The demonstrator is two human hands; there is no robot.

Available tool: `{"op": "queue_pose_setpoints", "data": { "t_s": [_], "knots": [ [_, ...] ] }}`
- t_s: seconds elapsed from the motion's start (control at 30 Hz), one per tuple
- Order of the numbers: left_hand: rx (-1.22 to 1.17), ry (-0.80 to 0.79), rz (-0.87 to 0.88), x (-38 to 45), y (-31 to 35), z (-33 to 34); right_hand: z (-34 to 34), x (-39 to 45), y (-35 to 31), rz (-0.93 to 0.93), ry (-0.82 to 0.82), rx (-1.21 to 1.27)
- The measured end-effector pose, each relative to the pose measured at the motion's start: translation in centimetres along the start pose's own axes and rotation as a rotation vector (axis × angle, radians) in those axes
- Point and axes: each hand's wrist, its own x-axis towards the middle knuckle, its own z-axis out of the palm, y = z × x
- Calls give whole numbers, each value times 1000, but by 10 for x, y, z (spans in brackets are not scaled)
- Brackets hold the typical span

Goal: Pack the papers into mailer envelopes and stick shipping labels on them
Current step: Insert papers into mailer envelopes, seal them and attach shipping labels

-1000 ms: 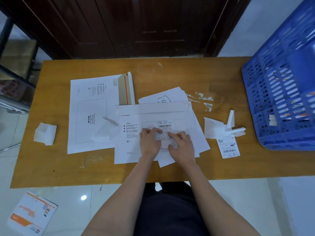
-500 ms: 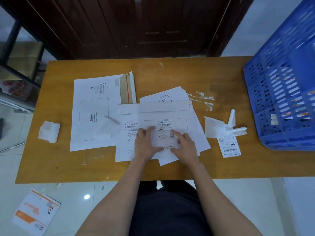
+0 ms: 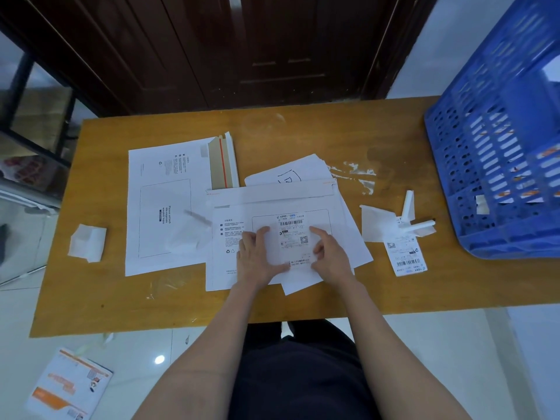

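Hands [image 3: 257,259] now spread apart, flanking shipping label [image 3: 293,234] on envelope [image 3: 230,262].

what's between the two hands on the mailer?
Head view: the shipping label lies between the left hand and the right hand, stuck on the mailer envelope.

We find bare table [image 3: 303,128] along the far edge, open for a reach. To the right, a blue crate [image 3: 497,147] walls off that side, with folded paper scraps [image 3: 406,222] just beside it. The left is taken by a flat mailer envelope [image 3: 163,207]; a crumpled scrap [image 3: 88,242] lies beyond it.
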Motion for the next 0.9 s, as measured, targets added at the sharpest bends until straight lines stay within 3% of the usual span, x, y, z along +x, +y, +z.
{"op": "queue_pose_setpoints", "data": {
  "t_s": [0.13,0.23,0.33,0.5,0.67,0.9],
  "knots": [
    [-112,-6,35,-5,-10,-4,0,-1,-2,14,132,114],
    [-278,273,-79,-14,-15,-6,-4,-4,-4,87,391,64],
    [-197,491,-285,-15,-20,-9,-10,-4,1,274,507,-105],
    [-115,348,-376,-13,-19,-10,-9,-2,-5,410,461,-23],
    [-106,308,-449,-8,-11,-11,-15,1,-3,453,448,120],
    [83,309,-124,3,-22,-21,-20,2,-2,454,391,218]
  ]
}}
